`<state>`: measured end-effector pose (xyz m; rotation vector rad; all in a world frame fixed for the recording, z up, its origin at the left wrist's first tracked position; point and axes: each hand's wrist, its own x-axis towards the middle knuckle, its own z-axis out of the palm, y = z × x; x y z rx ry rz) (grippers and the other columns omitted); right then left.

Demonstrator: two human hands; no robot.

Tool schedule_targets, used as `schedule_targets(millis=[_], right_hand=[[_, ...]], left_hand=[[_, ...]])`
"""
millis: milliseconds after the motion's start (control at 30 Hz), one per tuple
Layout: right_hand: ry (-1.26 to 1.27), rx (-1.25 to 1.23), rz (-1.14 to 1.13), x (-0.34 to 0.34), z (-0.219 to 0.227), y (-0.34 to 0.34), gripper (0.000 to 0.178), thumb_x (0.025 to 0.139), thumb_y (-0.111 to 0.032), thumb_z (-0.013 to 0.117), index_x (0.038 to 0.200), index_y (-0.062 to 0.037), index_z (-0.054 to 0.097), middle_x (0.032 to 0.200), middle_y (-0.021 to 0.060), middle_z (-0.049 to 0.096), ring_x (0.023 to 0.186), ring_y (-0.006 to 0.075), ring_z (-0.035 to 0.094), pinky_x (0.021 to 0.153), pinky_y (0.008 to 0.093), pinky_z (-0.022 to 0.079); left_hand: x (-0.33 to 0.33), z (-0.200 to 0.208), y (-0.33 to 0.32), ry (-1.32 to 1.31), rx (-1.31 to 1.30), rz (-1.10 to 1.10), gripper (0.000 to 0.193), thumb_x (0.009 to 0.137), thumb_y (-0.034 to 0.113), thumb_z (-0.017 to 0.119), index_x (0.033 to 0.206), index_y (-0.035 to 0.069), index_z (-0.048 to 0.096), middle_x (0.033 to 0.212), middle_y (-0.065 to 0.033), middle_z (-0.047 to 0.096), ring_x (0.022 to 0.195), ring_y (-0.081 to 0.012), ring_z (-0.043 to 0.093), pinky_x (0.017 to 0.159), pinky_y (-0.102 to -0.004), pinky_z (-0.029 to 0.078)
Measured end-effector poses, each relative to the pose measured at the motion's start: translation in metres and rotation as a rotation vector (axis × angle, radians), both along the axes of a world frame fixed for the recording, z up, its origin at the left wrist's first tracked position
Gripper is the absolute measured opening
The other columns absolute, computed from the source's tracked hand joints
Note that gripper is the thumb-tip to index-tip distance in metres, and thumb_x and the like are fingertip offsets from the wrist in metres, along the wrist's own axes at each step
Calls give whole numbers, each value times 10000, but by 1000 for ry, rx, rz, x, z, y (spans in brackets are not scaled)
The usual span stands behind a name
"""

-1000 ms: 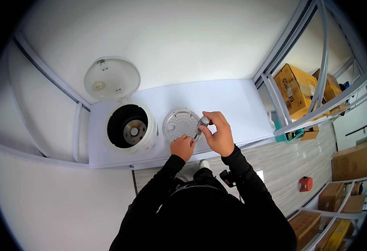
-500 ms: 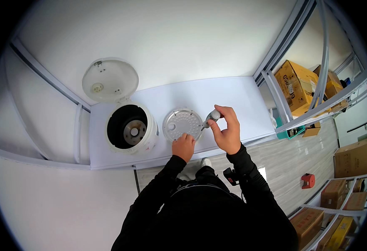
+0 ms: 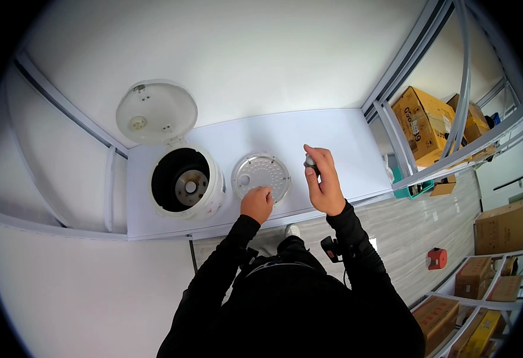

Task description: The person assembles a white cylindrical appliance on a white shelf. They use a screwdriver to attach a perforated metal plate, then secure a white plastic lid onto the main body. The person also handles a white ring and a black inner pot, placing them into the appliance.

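A round, perforated metal plate (image 3: 264,169) with a rim and one larger hole lies on the white table (image 3: 333,140). At its near right edge is my left hand (image 3: 257,204), its fingers pinched together; whatever they hold, if anything, is hidden. To the right of the plate, my right hand (image 3: 324,182) grips a short grey and dark tool (image 3: 311,162) resembling a screwdriver, mostly covered by the fingers. On the left stands a white rice cooker (image 3: 212,200), its lid (image 3: 159,113) raised and its dark inside showing a round heating plate (image 3: 191,187).
A white wall (image 3: 231,53) rises behind the table. At the right are a metal frame (image 3: 401,140), a cardboard box (image 3: 428,122) and a teal bin (image 3: 413,190). A red stool (image 3: 437,258) stands on the floor, near shelves with several boxes.
My right hand has drawn the grey tool away from the plate's right edge and turned it. My left hand has shifted slightly nearer to me, still pinched.
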<state>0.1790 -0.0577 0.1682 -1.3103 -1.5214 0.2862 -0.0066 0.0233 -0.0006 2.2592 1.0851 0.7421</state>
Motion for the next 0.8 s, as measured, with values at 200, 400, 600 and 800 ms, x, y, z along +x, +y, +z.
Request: schedule_targets(millis=[200,400,600,800], right_hand=[[-11,-163,6,22,-36,16,490,932,15,563,1417,-40,519,1083,115,572,841,182,533,784,273,466],[-252,-343,-102,31,-69,25,435,871,-240,775,1239,-40,658,661,85,612,567,220,594,592,337,498],[-250,-571,-122,36,-104,31,397,880,-389,749,1093,-54,733,709,147,715,698,340,719,664,420,576],[-262,-545,-105,36,-121,35,350,881,-323,759,1077,-35,728,701,144,701,652,310,703,645,394,565]], left_hand=[[2,1,-2,-22,-1,-2,86,839,135,695,902,118,750,898,-91,695,860,-341,658,753,-466,532],[-1,8,2,-1,-110,-5,73,801,184,775,853,134,780,852,-65,695,865,-318,648,760,-445,523],[-2,18,4,147,22,11,108,807,280,779,801,172,793,801,-15,697,854,-272,646,831,-451,432],[0,9,4,159,63,3,131,818,307,764,796,183,800,821,13,699,885,-242,635,864,-440,399]])
